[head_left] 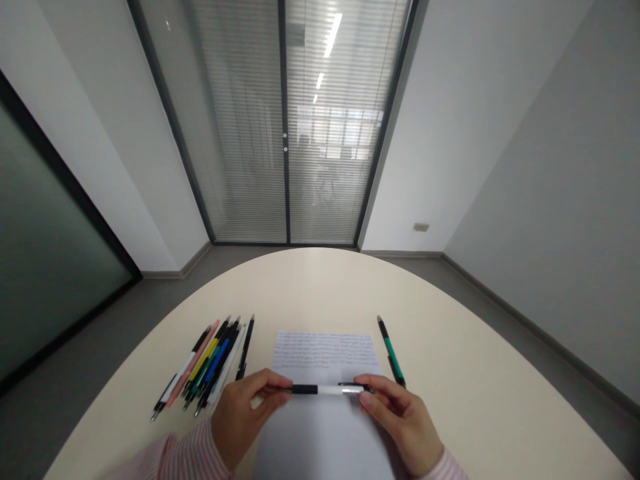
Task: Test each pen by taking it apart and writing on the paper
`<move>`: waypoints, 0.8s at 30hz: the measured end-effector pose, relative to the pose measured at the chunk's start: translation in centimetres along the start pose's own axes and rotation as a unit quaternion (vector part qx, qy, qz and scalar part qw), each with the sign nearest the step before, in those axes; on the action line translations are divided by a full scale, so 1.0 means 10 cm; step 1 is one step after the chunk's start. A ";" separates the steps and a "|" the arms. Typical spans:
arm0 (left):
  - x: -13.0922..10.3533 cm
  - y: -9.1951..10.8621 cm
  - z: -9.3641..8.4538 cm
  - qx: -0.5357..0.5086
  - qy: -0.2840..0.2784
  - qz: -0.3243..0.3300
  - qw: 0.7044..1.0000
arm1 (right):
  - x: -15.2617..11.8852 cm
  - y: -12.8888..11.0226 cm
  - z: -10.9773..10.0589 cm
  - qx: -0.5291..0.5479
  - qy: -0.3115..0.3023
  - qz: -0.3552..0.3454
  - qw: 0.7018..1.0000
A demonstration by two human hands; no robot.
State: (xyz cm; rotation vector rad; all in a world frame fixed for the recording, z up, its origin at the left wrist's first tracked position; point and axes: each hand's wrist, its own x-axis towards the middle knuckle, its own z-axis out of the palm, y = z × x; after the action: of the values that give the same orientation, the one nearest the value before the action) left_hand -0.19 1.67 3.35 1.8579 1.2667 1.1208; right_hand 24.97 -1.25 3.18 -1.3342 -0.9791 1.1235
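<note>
Both my hands hold one white pen (330,389) with a black grip, level above a sheet of paper (320,433). My left hand (245,410) pinches its black end between thumb and fingers. At the clip end, my right hand (400,413) pinches the pen the same way. Handwriting-like lines cover the top part of the paper; the lower part is blank and shaded. A green and black pen (391,351) lies on the table just beyond my right hand. Near my left hand lies a dark pen (246,347), apart from a bunch of pens.
The bunch of several pens (215,360), in white, pink, yellow, green, blue and black, lies on the left of the round cream table (320,287). Behind the table stand a glass partition with blinds (250,167) and white walls (450,133).
</note>
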 end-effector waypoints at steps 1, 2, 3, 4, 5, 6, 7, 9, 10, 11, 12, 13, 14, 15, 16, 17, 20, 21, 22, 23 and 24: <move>0.00 0.00 0.00 0.005 0.004 0.006 1.000 | 0.01 0.01 0.00 -0.007 0.002 -0.002 1.000; 0.00 0.00 0.00 0.008 0.006 0.010 1.000 | 0.01 0.02 0.00 -0.011 0.004 -0.004 1.000; -0.01 0.01 0.00 0.010 0.008 0.014 1.000 | 0.01 0.03 -0.01 -0.013 0.004 -0.005 1.000; -0.01 0.01 0.00 0.011 0.010 0.016 1.000 | 0.02 0.04 -0.01 -0.013 0.003 -0.006 1.000; -0.01 0.01 0.00 0.012 0.011 0.018 1.000 | 0.02 0.05 -0.01 -0.012 0.002 -0.008 1.000; -0.02 0.01 0.00 0.013 0.012 0.019 1.000 | 0.02 0.06 -0.02 -0.011 -0.001 -0.009 1.000; -0.02 0.00 0.00 0.015 0.012 0.021 1.000 | 0.03 0.07 -0.02 -0.012 -0.003 -0.011 1.000; -0.03 -0.01 0.01 0.022 0.010 0.029 0.999 | 0.03 0.08 -0.03 -0.019 -0.006 -0.016 1.000; -0.03 -0.02 0.01 0.028 0.009 0.033 0.999 | 0.03 0.08 -0.03 -0.022 -0.007 -0.018 1.000; -0.03 -0.01 0.01 0.034 0.007 0.038 0.999 | 0.03 0.07 -0.03 -0.024 -0.008 -0.021 0.999; -0.03 0.00 0.02 0.040 0.003 0.043 0.998 | 0.03 0.07 -0.03 -0.023 -0.010 -0.022 0.999; -0.03 0.01 0.02 0.042 -0.005 0.047 0.998 | 0.02 0.06 -0.02 -0.020 -0.011 -0.023 0.999; -0.03 0.02 0.03 0.043 -0.018 0.050 0.998 | 0.02 0.06 -0.02 -0.015 -0.013 -0.021 1.000; -0.03 0.04 0.03 0.044 -0.033 0.051 0.997 | 0.02 0.05 -0.01 -0.010 -0.014 -0.020 1.000; -0.03 0.05 0.03 0.045 -0.046 0.051 0.997 | 0.02 0.04 -0.01 -0.006 -0.015 -0.018 1.000; -0.03 0.06 0.03 0.046 -0.056 0.051 0.996 | 0.02 0.03 -0.01 -0.003 -0.015 -0.018 1.000; -0.03 0.05 0.03 0.042 -0.034 0.064 0.997 | 0.02 0.03 0.00 0.002 -0.011 -0.020 1.000; -0.03 0.04 0.02 0.035 -0.017 0.067 0.997 | 0.03 0.04 -0.01 0.004 -0.006 -0.021 1.000; -0.03 0.04 0.02 0.030 -0.002 0.071 0.997 | 0.03 0.04 -0.01 0.006 0.000 -0.020 1.000; -0.02 0.03 0.01 0.028 0.010 0.076 0.997 | 0.04 0.05 -0.01 0.007 0.005 -0.021 1.000; -0.02 0.03 0.01 0.030 0.017 0.082 0.996 | 0.04 0.06 -0.02 0.006 0.009 -0.022 1.000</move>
State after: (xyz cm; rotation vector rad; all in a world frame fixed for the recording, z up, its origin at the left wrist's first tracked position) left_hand -0.03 1.35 3.49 2.0247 1.1960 1.2166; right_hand 25.19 -0.94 2.56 -1.3053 -0.9822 1.0800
